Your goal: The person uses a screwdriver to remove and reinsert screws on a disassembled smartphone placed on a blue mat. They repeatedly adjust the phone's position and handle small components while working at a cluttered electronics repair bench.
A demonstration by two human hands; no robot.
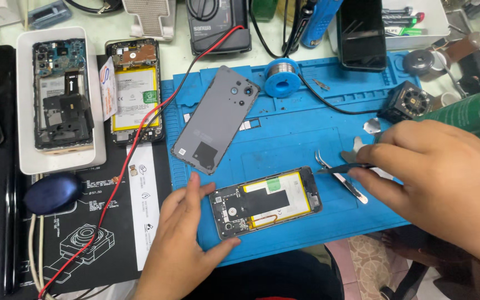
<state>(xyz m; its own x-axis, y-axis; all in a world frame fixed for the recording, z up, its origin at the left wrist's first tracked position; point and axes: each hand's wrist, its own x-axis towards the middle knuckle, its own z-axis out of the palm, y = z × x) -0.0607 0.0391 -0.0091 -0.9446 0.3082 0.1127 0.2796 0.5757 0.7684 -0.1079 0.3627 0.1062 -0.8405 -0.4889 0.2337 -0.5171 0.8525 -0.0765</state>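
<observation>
Three opened phones point(266, 202), one back cover point(215, 119); left hand point(180, 244) spread beside phone, right hand point(434, 180) pinching black tool point(344, 168).

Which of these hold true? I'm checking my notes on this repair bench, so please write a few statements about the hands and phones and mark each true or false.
1. The left hand steadies the opened phone on the blue mat. True.
2. The right hand is empty. False: it holds a thin dark tool toward the phone's end.
3. The grey back cover is fitted on that phone. False: it lies apart on the mat.
4. A solder spool sits on the mat. True.
5. Metal tweezers lie beside the phone. True.
</observation>
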